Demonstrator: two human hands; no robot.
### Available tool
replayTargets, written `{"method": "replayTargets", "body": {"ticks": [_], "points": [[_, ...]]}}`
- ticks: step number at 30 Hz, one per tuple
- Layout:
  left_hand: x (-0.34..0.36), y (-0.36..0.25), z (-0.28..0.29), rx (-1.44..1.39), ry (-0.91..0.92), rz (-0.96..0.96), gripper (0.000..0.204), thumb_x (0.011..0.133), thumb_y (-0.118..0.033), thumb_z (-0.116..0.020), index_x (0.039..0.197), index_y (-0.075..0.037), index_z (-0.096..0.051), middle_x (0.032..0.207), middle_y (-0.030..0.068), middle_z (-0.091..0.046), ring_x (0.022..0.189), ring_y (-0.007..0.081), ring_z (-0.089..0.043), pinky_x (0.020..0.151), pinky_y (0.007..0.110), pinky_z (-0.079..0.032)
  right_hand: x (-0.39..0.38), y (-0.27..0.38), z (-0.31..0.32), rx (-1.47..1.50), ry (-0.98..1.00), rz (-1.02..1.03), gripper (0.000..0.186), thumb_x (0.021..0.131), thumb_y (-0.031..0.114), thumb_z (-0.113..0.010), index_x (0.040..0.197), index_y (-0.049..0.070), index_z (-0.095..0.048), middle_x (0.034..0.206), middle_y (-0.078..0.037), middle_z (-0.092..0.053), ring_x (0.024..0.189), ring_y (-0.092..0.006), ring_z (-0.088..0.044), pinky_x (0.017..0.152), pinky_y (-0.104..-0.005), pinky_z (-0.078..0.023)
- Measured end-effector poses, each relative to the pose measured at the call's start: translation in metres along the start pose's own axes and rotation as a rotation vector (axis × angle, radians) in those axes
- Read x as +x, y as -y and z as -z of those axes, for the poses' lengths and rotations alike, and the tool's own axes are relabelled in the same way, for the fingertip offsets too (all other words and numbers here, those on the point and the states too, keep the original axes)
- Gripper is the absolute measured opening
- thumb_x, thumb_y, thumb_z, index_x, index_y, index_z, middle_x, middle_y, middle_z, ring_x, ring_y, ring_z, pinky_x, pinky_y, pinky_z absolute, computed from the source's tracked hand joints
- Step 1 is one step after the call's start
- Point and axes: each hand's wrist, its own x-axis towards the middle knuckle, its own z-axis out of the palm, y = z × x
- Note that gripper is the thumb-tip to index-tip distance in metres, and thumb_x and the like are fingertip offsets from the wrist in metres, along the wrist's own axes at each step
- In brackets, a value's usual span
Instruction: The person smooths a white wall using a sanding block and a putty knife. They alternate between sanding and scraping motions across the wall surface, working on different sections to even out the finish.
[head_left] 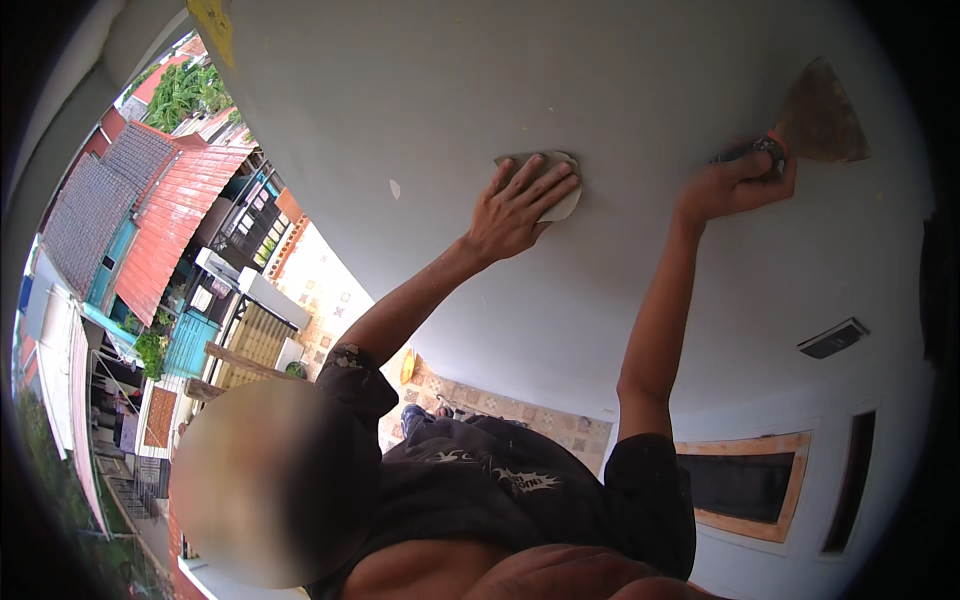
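Observation:
My left hand point(515, 207) lies with its fingers spread over a pale, round-edged piece of sandpaper point(563, 205). It holds the sheet flat against a smooth grey surface point(440, 110), and the sheet's rough side is hidden. Farther right, my right hand point(738, 187) is closed round the dark handle of a putty knife point(822, 118). The wide, stained blade of this tool fans out past my fingers, close to the same surface; whether it touches cannot be told. Both my arms reach up from dark short sleeves.
A dark rectangular plate point(833, 338) sits on the wall at right, above a wood-framed window point(745, 485). Patterned tiles point(560, 425) cover the floor far below. Past the surface's left edge stand houses with a red roof point(180, 220). A yellow patch point(213, 30) marks the upper left corner.

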Motion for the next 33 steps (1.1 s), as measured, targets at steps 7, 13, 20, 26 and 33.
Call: {"method": "replayTargets", "body": {"ticks": [7,13,20,26,33], "points": [[0.049,0.086,0.043,0.072,-0.498,0.605,0.063,0.103,-0.031,-0.047,0.159,-0.011,-0.028,0.168,0.0143,-0.018,0.154,0.0426,-0.005,0.124,0.057,-0.004,0.002,-0.003,-0.001,-0.019,0.001,-0.002,0.030,0.107,0.015,-0.037,0.127,-0.007,-0.036,0.111,-0.019,-0.057,0.082,-0.0191,-0.059,0.065,-0.0299,-0.051],[-0.021,-0.027,-0.053,0.065,-0.151,0.079,0.065,0.097,-0.042,-0.059,0.157,-0.032,-0.035,0.165,0.0022,-0.029,0.154,0.0361,-0.017,0.125,0.058,-0.005,0.007,-0.008,0.003,-0.011,0.081,0.155,0.025,0.105,0.009,-0.034,0.125,-0.006,-0.033,0.102,-0.016,-0.058,0.075,-0.0149,-0.058,0.059,-0.0269,-0.051],[0.040,0.034,0.027,-0.067,-0.518,0.532,0.059,0.107,-0.031,-0.035,0.161,-0.014,-0.020,0.169,0.0111,-0.012,0.153,0.0436,-0.006,0.123,0.059,-0.004,0.013,-0.014,0.015,-0.065,0.204,0.242,0.024,0.103,0.007,-0.035,0.124,-0.005,-0.033,0.101,-0.017,-0.061,0.075,-0.0167,-0.061,0.061,-0.0279,-0.053],[-0.048,-0.070,-0.068,-0.124,-0.010,0.225,0.066,0.101,-0.039,-0.052,0.160,-0.029,-0.026,0.169,0.0044,-0.015,0.155,0.0357,-0.005,0.125,0.058,0.001,0.009,-0.017,0.015,-0.057,0.195,0.294,0.025,0.104,0.008,-0.036,0.124,-0.007,-0.032,0.104,-0.018,-0.061,0.078,-0.0175,-0.062,0.063,-0.0282,-0.053],[0.003,-0.017,-0.027,-0.172,-0.423,0.614,0.064,0.103,-0.034,-0.042,0.160,-0.011,-0.023,0.168,0.0181,-0.011,0.153,0.0462,-0.001,0.121,0.063,0.001,0.011,-0.021,0.016,-0.029,0.171,0.282,0.024,0.103,0.006,-0.035,0.122,-0.009,-0.033,0.106,-0.019,-0.060,0.077,-0.0175,-0.061,0.062,-0.0273,-0.053]]}}
